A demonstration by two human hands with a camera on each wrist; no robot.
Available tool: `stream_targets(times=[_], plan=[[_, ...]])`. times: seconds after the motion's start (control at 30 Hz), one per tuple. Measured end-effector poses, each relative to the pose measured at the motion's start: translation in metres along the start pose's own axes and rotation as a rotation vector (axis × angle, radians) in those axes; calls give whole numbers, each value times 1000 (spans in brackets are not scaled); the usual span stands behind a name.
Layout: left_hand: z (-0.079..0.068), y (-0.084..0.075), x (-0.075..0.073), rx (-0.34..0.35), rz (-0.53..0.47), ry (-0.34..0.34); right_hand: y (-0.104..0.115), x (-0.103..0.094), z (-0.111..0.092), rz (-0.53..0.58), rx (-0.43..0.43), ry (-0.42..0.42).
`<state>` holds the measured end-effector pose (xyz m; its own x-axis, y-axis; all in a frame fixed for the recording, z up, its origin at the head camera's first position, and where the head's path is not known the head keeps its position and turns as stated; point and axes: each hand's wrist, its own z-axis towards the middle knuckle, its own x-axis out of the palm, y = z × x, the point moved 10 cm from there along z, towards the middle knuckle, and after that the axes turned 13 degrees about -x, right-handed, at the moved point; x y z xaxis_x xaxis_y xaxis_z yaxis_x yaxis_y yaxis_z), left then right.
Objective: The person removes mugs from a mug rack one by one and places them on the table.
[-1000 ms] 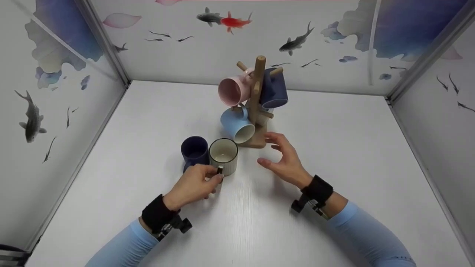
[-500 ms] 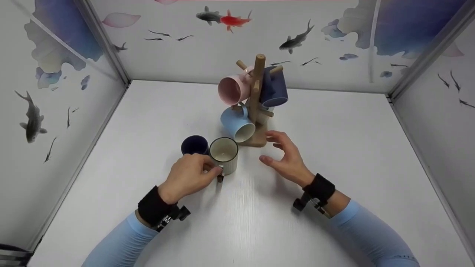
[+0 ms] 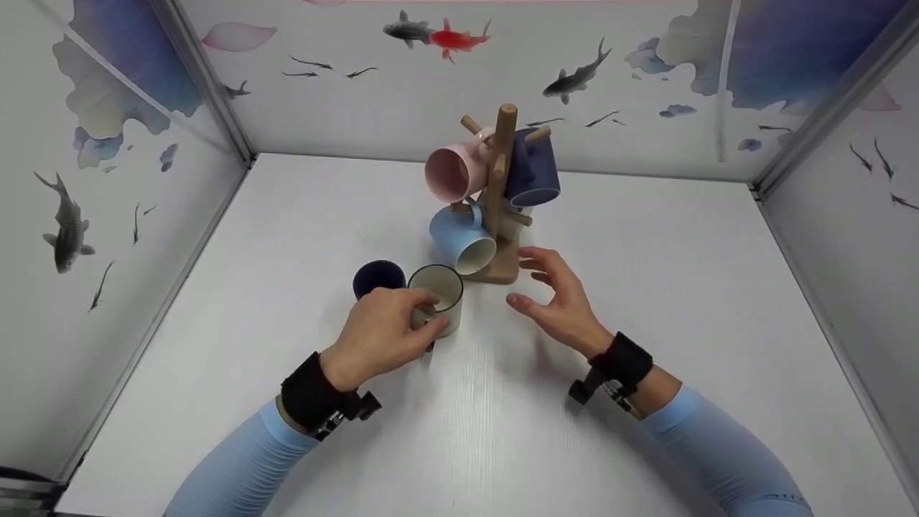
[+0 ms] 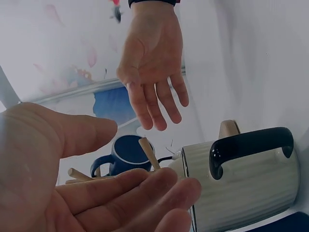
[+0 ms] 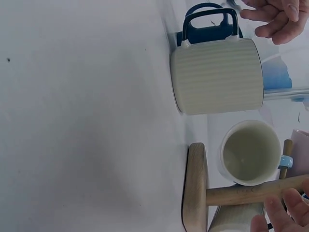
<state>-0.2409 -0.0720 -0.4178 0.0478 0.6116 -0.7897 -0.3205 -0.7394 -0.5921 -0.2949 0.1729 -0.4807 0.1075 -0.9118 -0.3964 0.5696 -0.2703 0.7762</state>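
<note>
A cream ribbed mug (image 3: 454, 312) with a dark rim stands upright on the table. Its black handle (image 4: 251, 145) faces the person and has no fingers round it. My left hand (image 3: 384, 334) is over the mug's near left side, thumb and fingers spread apart and overlapping the rim in the head view. Just left of it is a dark blue mug (image 3: 378, 276), partly hidden by that hand. To the right, my right hand (image 3: 560, 301) hovers by the base of a wooden mug stand (image 3: 506, 143), fingers loosely bent, holding nothing.
On the stand hang a pink mug (image 3: 450, 174), a light blue mug (image 3: 452, 233) and a blue mug (image 3: 535, 172). A pale mug (image 5: 236, 218) hangs low behind its post. Printed walls (image 3: 323, 108) enclose the white table (image 3: 646, 237) at the back and sides.
My left hand has let go of the cream mug's handle and moved up and forward over the rim. The right hand has barely shifted. The mugs stay put.
</note>
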Motion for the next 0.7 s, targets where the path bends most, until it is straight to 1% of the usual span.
stream_targets(times=[0.13,0.3,0.43,0.7], plan=[[1,-8,2,49,-21,-3,1,-3,2,-3,-4,-7],[4,-14,4,74,-23,-9,3,-6,4,4,-1,-19],[9,-19,5,83,-22,4,4,-9,6,-12,5,-27],[23,-43,-1,172,17,8,12,-19,13,-42,-22,-61]])
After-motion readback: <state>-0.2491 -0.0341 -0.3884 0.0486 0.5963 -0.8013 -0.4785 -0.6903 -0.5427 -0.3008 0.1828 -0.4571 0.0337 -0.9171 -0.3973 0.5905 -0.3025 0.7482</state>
